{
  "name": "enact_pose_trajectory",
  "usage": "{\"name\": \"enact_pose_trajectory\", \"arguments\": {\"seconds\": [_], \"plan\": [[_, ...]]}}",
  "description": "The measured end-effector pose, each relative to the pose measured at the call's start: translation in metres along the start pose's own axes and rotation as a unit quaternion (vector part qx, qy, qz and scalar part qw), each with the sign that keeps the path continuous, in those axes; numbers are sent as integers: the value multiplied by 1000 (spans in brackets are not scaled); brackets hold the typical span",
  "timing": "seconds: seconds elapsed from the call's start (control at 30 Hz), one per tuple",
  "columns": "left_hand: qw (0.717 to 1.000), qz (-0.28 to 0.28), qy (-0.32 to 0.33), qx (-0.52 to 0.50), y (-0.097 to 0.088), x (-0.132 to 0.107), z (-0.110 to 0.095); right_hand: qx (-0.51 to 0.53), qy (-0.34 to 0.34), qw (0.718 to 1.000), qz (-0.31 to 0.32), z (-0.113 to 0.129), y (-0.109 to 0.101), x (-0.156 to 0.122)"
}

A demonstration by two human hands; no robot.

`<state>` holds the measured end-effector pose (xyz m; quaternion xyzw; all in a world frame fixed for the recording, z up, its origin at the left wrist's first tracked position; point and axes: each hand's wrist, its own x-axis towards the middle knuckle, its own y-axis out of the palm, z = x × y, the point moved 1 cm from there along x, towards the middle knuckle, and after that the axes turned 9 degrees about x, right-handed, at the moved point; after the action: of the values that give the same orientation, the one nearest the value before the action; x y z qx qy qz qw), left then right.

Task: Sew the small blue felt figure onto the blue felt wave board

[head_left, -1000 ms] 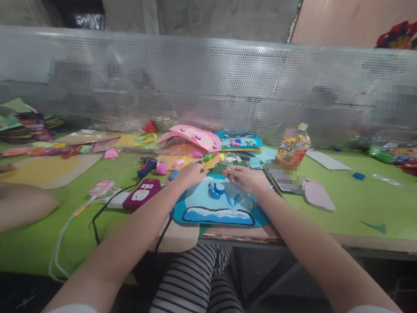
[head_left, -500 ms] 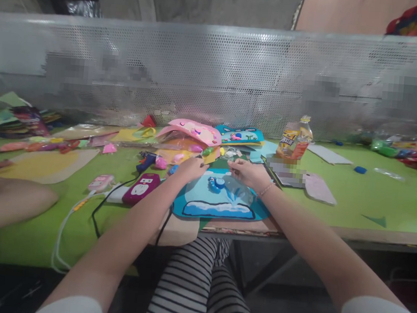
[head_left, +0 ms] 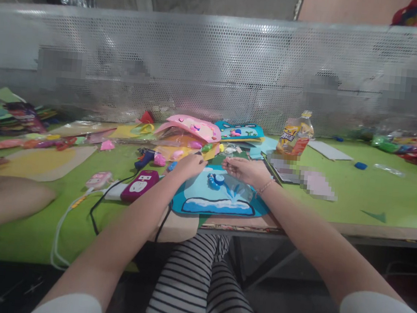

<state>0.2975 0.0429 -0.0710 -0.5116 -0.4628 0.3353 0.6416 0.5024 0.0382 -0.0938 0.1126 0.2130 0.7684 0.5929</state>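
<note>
A blue felt panel (head_left: 219,203) with a white wave and a small blue figure (head_left: 215,180) lies on the green table in front of me. My left hand (head_left: 190,166) rests at the panel's far left edge with its fingers curled in a pinch. My right hand (head_left: 244,170) sits at the panel's far right edge, fingers bent together over something small. What either hand holds is too small to make out. A clear plastic sheet (head_left: 238,192) lies over part of the panel below my right wrist.
A pile of pink, yellow and blue felt pieces (head_left: 196,128) lies behind my hands. A magenta power strip (head_left: 139,185), a glue gun (head_left: 145,158) and cables are left of the panel. A bottle (head_left: 295,136) stands right. Another person's arm (head_left: 3,199) lies at far left. A perforated metal screen (head_left: 216,69) backs the table.
Both hands stay at the panel's far edge; only the view has tilted slightly, so everything sits a little higher in the picture.
</note>
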Motion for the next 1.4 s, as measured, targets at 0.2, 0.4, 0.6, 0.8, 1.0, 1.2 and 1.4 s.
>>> {"name": "enact_pose_trajectory", "arguments": {"seconds": [0.2, 0.4, 0.6, 0.8, 1.0, 1.2, 1.4], "plan": [[1000, 3, 3, -3, 0, -1, 0, 2, -26, 999, -23, -1, -6, 5], [1000, 5, 5, -4, 3, 1, 1, 0, -12, 999, -40, -1, -7, 6], [1000, 13, -6, -17, 2, 0, -2, 12, -1, 998, -55, 0, -5, 4], [999, 13, -18, -26, 1, 0, 0, 19, -7, 999, -32, -1, -8, 3], [1000, 3, -24, -19, 0, 0, 1, 38, -40, 998, -28, 2, -9, 6], [1000, -2, -26, -5, 0, 1, 1, 37, -73, 994, -71, 7, -8, 5], [999, 10, -26, -19, -2, 0, 0, 56, -74, 995, -32, 4, -6, 4]]}}
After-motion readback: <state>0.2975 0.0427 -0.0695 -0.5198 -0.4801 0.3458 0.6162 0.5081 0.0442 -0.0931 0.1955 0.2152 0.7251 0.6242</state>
